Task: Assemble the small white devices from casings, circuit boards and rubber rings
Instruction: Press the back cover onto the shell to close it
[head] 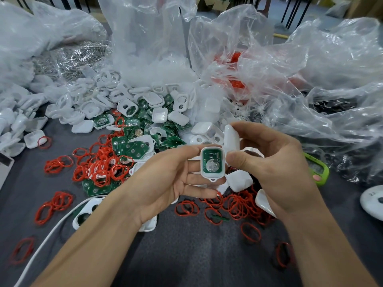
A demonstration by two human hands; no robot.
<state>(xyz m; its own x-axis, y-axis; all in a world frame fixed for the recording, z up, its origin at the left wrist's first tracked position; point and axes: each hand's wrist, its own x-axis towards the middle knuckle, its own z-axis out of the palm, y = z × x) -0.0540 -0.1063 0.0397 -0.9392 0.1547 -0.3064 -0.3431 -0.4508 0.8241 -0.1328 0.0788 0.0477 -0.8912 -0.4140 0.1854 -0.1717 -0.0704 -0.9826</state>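
Observation:
My left hand (172, 179) holds a white casing half (212, 162) between thumb and fingers, its open side up, with a green circuit board and a round silver cell seated inside. Just to its right, my right hand (275, 168) pinches a plain white casing cover (231, 139), held upright on its edge beside the filled half. Both hands hover above the dark table (186, 255). Loose red rubber rings (99, 164) lie scattered under and around the hands. A heap of green boards (132, 146) and white casings (99, 104) lies behind.
Crumpled clear plastic bags (310, 83) fill the back and right side. A green device (318, 170) lies right of my right hand, a round white object (373, 201) at the right edge. A white cable (47, 237) runs along the lower left.

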